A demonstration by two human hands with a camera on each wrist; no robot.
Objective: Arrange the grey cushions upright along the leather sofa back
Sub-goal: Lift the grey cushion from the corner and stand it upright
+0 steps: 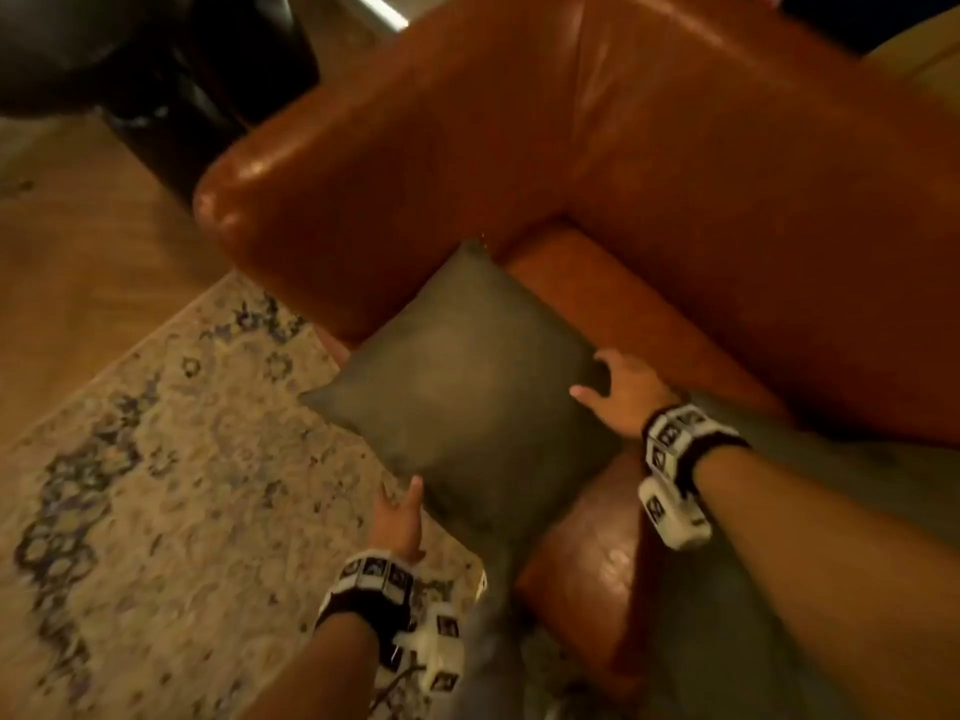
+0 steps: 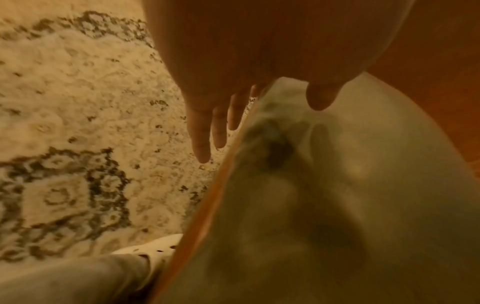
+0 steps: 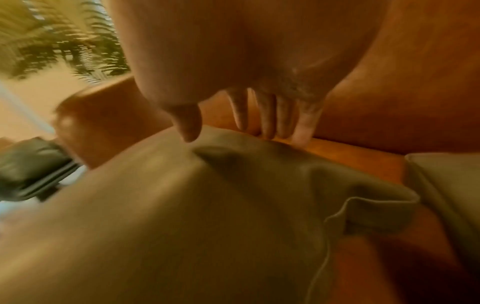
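A grey square cushion [image 1: 467,397] lies tilted at the sofa's left end, one corner against the armrest [image 1: 322,200] and its lower edge past the seat front. My left hand [image 1: 400,491] straddles its lower left edge, with straight fingers [image 2: 202,144] on the rug side and the thumb over the fabric. My right hand [image 1: 592,376] is at the right corner, thumb in front and straight fingers [image 3: 267,119] behind. A second grey cushion [image 1: 857,485] lies on the seat under my right forearm. The tan leather sofa back [image 1: 753,226] is bare.
A patterned cream rug [image 1: 156,485] covers the floor left of the sofa, with wood floor beyond it. A black leather chair [image 1: 156,70] stands behind the armrest. My grey trouser leg and white shoe [image 2: 153,248] are by the sofa front. A leafy plant [image 3: 64,37] is blurred.
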